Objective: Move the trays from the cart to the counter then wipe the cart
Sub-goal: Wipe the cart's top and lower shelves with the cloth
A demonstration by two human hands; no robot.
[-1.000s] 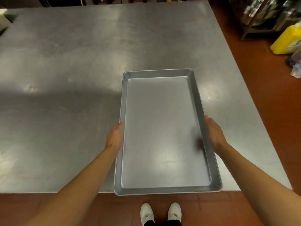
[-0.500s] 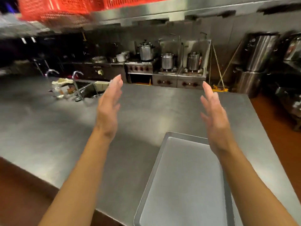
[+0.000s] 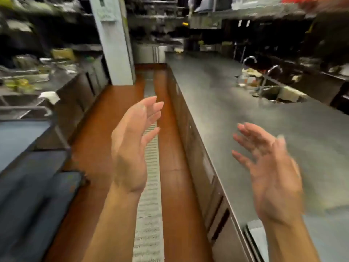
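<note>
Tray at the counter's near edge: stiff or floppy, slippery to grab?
Only a corner of the tray shows, blurred, on the counter. It looks like rimmed sheet metal, so probably stiff and light. On smooth steel it would likely slide when pushed; the raised rim should give fingers purchase.

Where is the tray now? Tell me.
Head view: only a corner of the tray shows at the bottom right, on the counter near its edge, beside the right wrist.

Long steel counter (image 3: 283,140) as landmark: metal tray (image 3: 257,241) on its near edge, sink (image 3: 279,95) on its far right, floor drain grate (image 3: 151,167) left of it, dark cart (image 3: 28,167) further left.
</note>
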